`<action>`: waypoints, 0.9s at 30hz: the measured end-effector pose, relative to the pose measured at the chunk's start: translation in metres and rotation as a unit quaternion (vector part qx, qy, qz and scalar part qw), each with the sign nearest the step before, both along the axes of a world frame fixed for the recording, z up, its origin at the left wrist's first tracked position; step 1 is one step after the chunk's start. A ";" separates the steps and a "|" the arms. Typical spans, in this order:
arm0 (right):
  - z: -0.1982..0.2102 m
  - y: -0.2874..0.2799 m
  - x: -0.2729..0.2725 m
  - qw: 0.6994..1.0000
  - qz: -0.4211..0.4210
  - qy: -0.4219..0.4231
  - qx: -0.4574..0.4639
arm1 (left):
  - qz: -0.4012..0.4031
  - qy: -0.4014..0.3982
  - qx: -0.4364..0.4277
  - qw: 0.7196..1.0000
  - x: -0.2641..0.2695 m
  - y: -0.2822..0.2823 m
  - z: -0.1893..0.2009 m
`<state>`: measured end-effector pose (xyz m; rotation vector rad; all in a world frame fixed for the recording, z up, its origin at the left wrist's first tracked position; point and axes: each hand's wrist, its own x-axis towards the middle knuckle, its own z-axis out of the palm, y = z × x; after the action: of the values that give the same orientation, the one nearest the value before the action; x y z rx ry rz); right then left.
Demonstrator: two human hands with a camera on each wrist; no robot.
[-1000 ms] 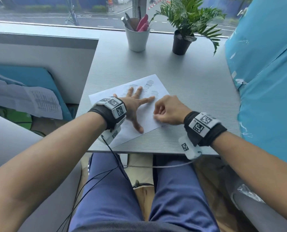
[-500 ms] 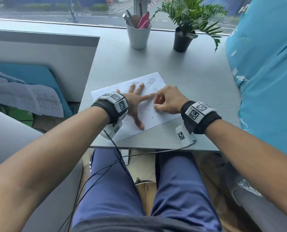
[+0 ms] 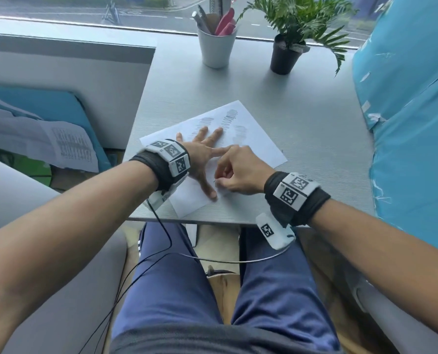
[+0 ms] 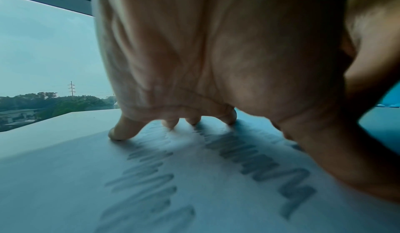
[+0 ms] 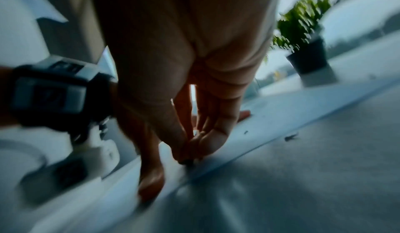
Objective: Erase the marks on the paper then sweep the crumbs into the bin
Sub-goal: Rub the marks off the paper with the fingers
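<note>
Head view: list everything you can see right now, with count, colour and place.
paper: one, white, near middle of table, still bearing grey scribbles
table: one, grey, under everything
cup: one, white, far edge, holding pens
plant: one, green in black pot, far right
crumbs: a few, dark, on table beside the paper
loose sheets: white, left of table
left hand: flat, fingers spread, presses paper
right hand: fingertips pinched at paper; what they hold is hidden

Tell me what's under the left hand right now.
The left hand presses flat on the paper, fingers spread. Zigzag pencil marks run beneath the palm; whatever the fingertips themselves cover stays hidden.
</note>
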<state>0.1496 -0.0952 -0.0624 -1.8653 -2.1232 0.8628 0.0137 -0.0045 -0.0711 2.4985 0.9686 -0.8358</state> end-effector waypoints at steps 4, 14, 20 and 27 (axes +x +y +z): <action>0.009 0.031 0.032 0.996 -0.078 -0.028 0.037 | 0.013 -0.009 -0.009 1.000 -0.001 0.001 0.000; 0.012 0.034 0.041 0.996 -0.076 -0.039 0.038 | 0.022 -0.007 -0.011 1.000 0.000 -0.003 0.003; 0.011 0.017 0.027 0.999 -0.021 -0.025 -0.017 | 0.021 0.003 -0.014 1.000 0.003 -0.002 0.004; 0.008 -0.001 0.003 0.999 0.023 -0.031 -0.011 | 0.027 0.004 -0.008 1.000 0.006 -0.001 0.000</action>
<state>0.1522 -0.0960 -0.0540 -1.8842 -2.2103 0.8527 0.0197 -0.0051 -0.0708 2.4468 1.0233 -0.8351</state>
